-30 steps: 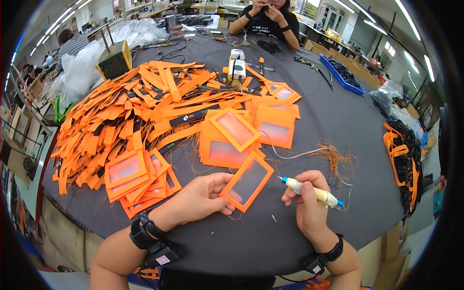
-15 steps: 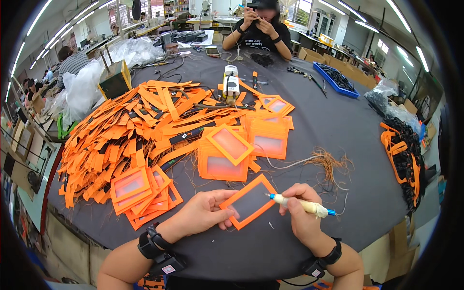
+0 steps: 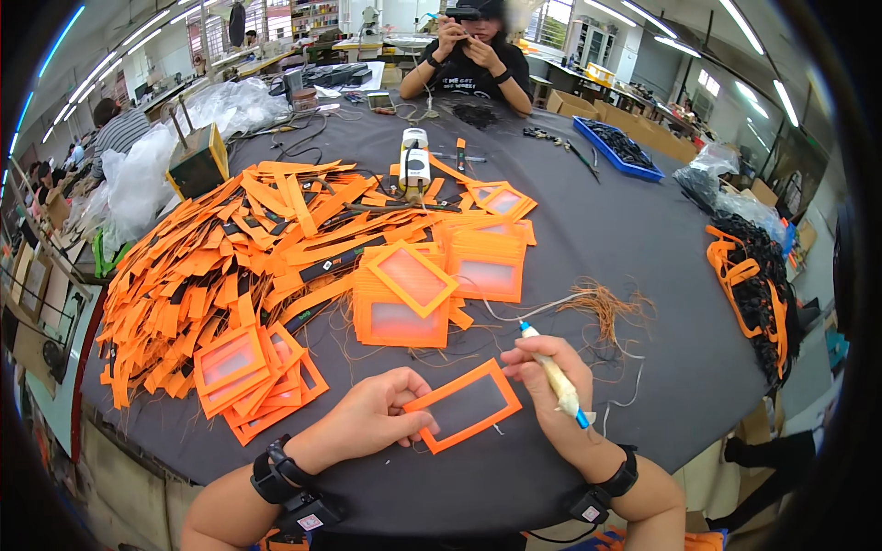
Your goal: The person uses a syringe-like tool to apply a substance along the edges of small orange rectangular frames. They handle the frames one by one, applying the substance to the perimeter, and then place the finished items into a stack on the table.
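My left hand [image 3: 384,415] pinches the left end of a flat orange-bordered rectangular pouch [image 3: 470,410] with a clear window, held just above the table. In my right hand [image 3: 548,410] rests a pen-shaped tool [image 3: 561,387], wrapped in off-white material with blue ends. It slants with its front end pointing away from me, apart from the pouch. The fingertips of that hand are at the pouch's upper right corner and seem to touch it. A small white scrap [image 3: 497,429] lies by the pouch's lower edge.
Stacks of similar orange pouches [image 3: 404,326] stand ahead, with a loose pile [image 3: 241,358] at left. A large heap of orange strips [image 3: 184,294] fills the left side. Orange threads [image 3: 606,308] and a pale cord lie at right. A co-worker [image 3: 473,69] sits across the table.
My right hand has swung the tool's tip off the pouch to point away, and its fingers have come to the pouch's corner. The pouch has turned to lie more level.
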### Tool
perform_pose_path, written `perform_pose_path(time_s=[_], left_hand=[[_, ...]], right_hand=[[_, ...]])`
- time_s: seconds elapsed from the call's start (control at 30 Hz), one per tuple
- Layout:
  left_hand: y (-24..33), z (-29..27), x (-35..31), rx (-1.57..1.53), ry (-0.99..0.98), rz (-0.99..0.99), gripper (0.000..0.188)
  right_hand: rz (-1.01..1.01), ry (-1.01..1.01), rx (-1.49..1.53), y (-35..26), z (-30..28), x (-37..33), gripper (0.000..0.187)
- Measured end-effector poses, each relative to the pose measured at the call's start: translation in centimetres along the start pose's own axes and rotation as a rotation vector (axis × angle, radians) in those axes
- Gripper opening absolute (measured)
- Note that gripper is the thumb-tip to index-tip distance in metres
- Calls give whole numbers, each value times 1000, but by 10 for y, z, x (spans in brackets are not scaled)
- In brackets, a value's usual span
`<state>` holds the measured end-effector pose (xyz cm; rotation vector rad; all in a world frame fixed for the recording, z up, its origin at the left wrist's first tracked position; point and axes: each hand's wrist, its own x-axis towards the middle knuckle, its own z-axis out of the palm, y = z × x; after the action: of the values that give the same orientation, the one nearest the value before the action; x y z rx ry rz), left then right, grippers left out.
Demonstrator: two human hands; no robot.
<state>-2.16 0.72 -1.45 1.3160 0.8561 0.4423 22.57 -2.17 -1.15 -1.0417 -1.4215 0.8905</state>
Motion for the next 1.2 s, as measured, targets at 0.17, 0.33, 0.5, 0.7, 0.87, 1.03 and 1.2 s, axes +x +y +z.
perform_pose_path(time_s=[0.17,0.33,0.5,0.7,0.87,1.03,1.2], left_hand=[[1,2,-2,-23,10,57,21],[5,7,-5,-237,78,54,28],[6,15,-11,-183,3,70,26],[-1,12,-6,-193,64,44,25],[0,13,-6,-183,76,34,26],[-7,11,-3,-224,57,37,25],[-7,12,-4,-207,57,57,25]], right_hand=[[61,-45,39,-2,5,-5,27],[98,17,229,-4,7,-6,27],[-47,65,37,-10,5,-3,24],[-299,18,-306,-10,-16,2,20],[-151,-13,-173,-8,-11,-4,22],[-35,3,-79,-4,-9,-8,20],[-9,-1,-63,-5,-7,-6,19]])
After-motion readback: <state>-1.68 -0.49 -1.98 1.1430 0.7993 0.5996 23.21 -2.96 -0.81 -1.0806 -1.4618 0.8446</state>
